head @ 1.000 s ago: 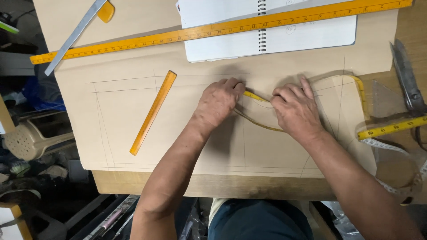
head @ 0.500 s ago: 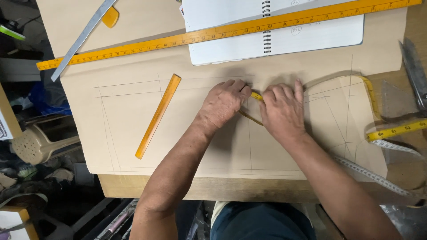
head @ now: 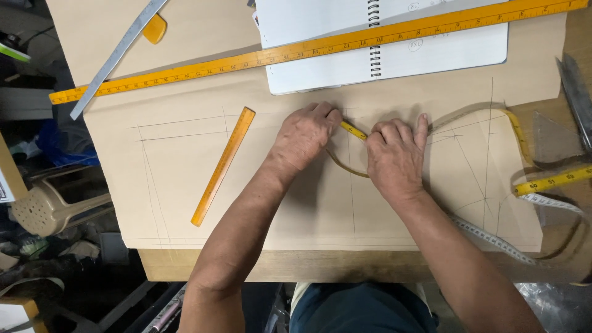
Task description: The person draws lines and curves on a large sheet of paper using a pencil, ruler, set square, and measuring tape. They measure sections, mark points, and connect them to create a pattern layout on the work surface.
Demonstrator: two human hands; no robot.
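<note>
While both hands press down on the brown pattern paper [head: 185, 203], the left hand [head: 305, 137] and right hand [head: 394, 157] pinch a yellow measuring tape [head: 353, 130] between them, its short visible stretch slanting up-left to down-right; a short orange ruler [head: 223, 165] lies left of the left hand.

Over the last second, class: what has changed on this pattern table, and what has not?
The right hand slid left along the yellow tape measure until it nearly met the left hand, shortening the stretch between them. Both hands still press the tape onto the brown pattern paper. The short orange ruler, long yellow ruler and spiral notebook lie as before.
</note>
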